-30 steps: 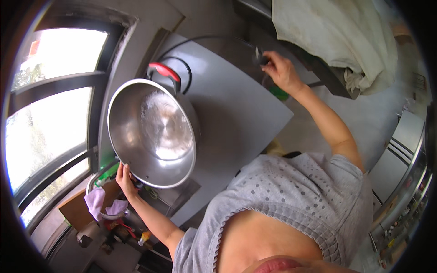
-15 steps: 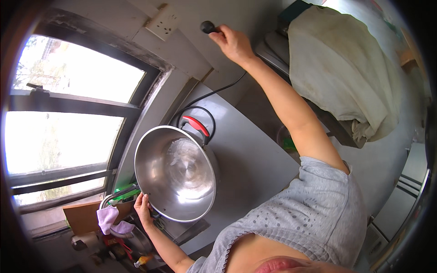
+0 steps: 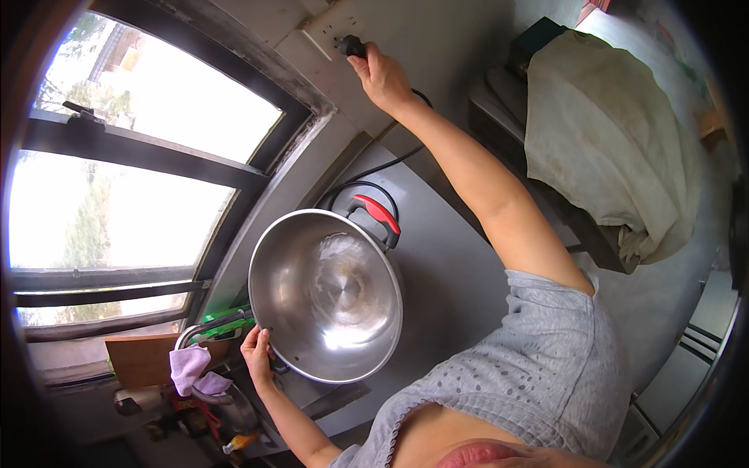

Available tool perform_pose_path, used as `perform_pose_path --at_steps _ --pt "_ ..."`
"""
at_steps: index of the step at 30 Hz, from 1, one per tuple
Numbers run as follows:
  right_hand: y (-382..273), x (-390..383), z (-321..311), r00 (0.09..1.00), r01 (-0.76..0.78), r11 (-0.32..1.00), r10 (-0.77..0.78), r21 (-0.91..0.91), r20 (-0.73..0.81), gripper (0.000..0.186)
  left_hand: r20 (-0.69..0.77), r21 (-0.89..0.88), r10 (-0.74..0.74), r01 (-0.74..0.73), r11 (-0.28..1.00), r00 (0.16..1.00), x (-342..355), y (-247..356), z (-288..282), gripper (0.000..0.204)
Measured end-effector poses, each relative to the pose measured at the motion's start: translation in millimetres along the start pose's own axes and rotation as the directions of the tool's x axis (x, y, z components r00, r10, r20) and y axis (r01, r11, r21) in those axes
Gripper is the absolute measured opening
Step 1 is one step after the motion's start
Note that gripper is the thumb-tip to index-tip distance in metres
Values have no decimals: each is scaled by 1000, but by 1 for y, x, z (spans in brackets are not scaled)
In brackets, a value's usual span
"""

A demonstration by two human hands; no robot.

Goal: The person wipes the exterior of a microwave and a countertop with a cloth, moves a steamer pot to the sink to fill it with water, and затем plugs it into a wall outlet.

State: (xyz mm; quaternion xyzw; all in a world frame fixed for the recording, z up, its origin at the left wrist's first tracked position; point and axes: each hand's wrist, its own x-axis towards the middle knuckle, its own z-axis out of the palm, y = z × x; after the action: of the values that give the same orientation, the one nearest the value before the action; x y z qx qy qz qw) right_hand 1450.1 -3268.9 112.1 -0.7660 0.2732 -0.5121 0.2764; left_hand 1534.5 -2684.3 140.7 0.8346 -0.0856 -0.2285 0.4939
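A deep silver metal pot (image 3: 308,257) with a red-and-black side handle (image 3: 379,212) stands tilted toward me on the grey counter. My left hand (image 3: 259,355) is closed at its near-left edge, thumb against the rim; part of the grip is hidden behind the pot. With my right arm stretched out, my right hand (image 3: 385,80) pinches a black power plug (image 3: 352,47). That plug is at the edge of the white wall socket (image 3: 329,33); whether its pins are in the slots cannot be seen. A black cord (image 3: 390,163) runs from behind my right wrist down to behind the pot.
Left of the counter (image 3: 437,288) is a dark-framed window (image 3: 144,160). A curved metal faucet (image 3: 186,335) with a lilac cloth (image 3: 188,368) is beside my left hand. At the right, a pale cloth (image 3: 612,140) covers something bulky.
My right hand has brought the plug from a gap beside the wall socket up to its edge. The whole view has shifted slightly. My left hand stays on the pot.
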Motion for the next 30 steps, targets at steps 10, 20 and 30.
perform_pose_path --at_steps 10,20,30 --pt "-16 -3 -4 1000 6 972 -12 -235 -22 34 15 -9 12 -12 1000 1000 2 0 -1 22" --pt "-30 8 -3 992 -92 928 116 -361 46 36 24 -32 22 -21 999 999 3 2 -1 21" --pt "-43 18 -4 970 -175 883 231 -436 80 38 22 -40 54 -53 998 998 4 -4 3 22"
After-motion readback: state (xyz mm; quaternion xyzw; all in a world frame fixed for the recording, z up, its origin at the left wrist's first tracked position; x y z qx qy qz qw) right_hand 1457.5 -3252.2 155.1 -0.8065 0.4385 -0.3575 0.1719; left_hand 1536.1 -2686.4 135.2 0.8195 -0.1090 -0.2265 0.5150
